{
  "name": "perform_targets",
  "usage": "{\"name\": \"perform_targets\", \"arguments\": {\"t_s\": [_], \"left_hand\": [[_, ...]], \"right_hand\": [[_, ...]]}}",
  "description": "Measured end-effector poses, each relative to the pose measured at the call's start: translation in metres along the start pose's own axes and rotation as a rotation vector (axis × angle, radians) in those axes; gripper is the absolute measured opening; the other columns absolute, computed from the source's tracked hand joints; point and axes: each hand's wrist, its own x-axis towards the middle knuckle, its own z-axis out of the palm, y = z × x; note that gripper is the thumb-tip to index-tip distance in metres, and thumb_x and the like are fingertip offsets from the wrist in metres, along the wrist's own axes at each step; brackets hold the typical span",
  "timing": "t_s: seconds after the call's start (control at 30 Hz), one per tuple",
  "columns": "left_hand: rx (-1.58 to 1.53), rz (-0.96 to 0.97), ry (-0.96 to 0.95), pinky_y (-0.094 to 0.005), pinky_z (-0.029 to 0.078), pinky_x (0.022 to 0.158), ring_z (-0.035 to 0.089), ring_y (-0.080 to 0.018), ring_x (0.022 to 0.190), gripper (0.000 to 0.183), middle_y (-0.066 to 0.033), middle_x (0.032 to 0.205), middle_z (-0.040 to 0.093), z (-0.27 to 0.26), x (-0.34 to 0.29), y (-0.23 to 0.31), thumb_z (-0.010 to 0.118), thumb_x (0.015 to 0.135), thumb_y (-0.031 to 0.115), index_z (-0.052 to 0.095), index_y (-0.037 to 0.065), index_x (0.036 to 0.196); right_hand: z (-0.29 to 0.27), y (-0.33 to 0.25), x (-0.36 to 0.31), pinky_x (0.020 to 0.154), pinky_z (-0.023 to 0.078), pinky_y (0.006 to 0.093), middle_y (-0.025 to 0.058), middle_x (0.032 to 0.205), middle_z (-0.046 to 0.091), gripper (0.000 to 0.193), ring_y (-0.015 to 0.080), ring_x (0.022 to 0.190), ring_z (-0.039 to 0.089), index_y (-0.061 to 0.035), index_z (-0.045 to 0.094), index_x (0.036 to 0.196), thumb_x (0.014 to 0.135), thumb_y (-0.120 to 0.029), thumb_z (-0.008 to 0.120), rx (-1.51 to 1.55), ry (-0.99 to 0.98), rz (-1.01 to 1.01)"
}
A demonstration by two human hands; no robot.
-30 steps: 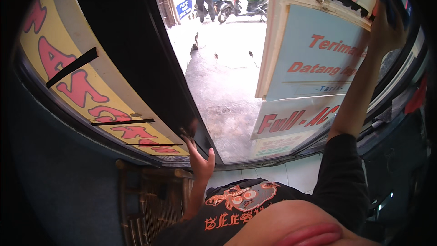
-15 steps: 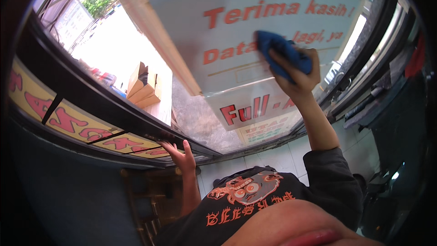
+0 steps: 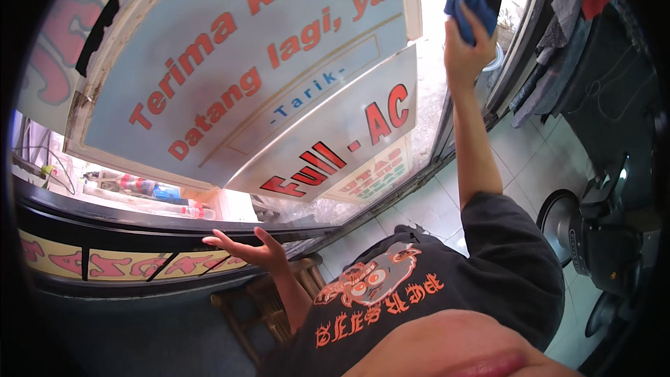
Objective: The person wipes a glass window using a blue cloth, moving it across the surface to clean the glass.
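Note:
A bunched blue cloth point(image 3: 472, 10) is gripped in my right hand point(image 3: 469, 52), my arm stretched far up to the right. The cloth lies against the glass of the door point(image 3: 431, 80), close to its dark right-hand frame. White and pale blue signs point(image 3: 293, 63) with red lettering cover much of the glass left of it. At lower left my left hand point(image 3: 255, 251) is open, fingers spread and palm turned up, beside the black door frame point(image 3: 139, 220). Whether it touches the frame I cannot tell. Nothing is in it.
Below my left arm stands a bamboo seat point(image 3: 237, 307). A black padded chair with a round metal base point(image 3: 558, 227) is at the right, on white floor tiles point(image 3: 520, 153). Cloths point(image 3: 551, 56) hang on the right. Bottles point(image 3: 188, 211) lie beyond the glass at left.
My right hand has carried the cloth up and right, from the lettered sign to the glass near the frame. My left hand has shifted slightly left and down. The view has turned right.

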Motion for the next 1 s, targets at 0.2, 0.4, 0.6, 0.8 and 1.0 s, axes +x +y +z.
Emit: {"name": "perform_targets", "arguments": {"t_s": [0.2,0.4,0.6,0.8,1.0], "left_hand": [[0.043,0.337,0.210,-0.0532,0.015,0.108,0.010,-0.0375,0.136,0.073,-0.0225,0.147,0.007,0.010,0.072,0.005,0.041,0.087,0.054,0.028,0.003,0.138],[0.143,0.254,0.298,-0.0568,0.005,0.106,0.005,-0.0390,0.137,0.079,-0.0220,0.147,0.012,0.051,0.103,0.034,0.041,0.087,0.055,0.016,0.006,0.142],[0.161,0.354,0.296,-0.0529,0.007,0.108,0.010,-0.0411,0.135,0.070,-0.0240,0.146,0.010,0.058,0.095,0.017,0.037,0.091,0.042,0.015,-0.002,0.141],[0.083,0.410,0.228,-0.0508,0.002,0.109,0.008,-0.0350,0.138,0.069,-0.0161,0.149,0.010,0.054,0.092,0.004,0.040,0.088,0.036,0.014,0.004,0.143],[0.043,0.381,0.112,-0.0532,0.006,0.108,0.008,-0.0353,0.137,0.062,-0.0164,0.149,0.010,0.044,0.066,-0.017,0.043,0.086,0.027,0.022,0.008,0.142]], "right_hand": [[-0.071,0.017,-0.127,0.070,0.046,0.0274,0.0124,0.094,0.060,0.027,0.0189,0.078,0.059,-0.0043,0.070,0.095,0.068,-0.003,0.065,0.041,-0.394,0.538],[-0.093,0.016,-0.146,0.066,0.043,0.0214,0.0077,0.091,0.059,0.028,0.0100,0.072,0.054,-0.0033,0.067,0.101,0.075,0.000,0.059,0.026,-0.476,0.501],[-0.093,-0.039,-0.112,0.081,0.043,0.0312,0.0146,0.099,0.057,0.030,0.0233,0.089,0.057,-0.0067,0.066,0.105,0.075,-0.001,0.061,0.190,-0.393,0.515],[-0.065,-0.054,-0.112,0.081,0.044,0.0322,0.0126,0.103,0.054,0.028,0.0220,0.091,0.056,-0.0052,0.065,0.106,0.078,-0.001,0.059,0.174,-0.329,0.338],[-0.049,-0.068,-0.136,0.078,0.045,0.0308,0.0141,0.099,0.053,0.028,0.0226,0.088,0.056,-0.0033,0.065,0.105,0.079,0.001,0.059,0.175,-0.435,0.379]]}}
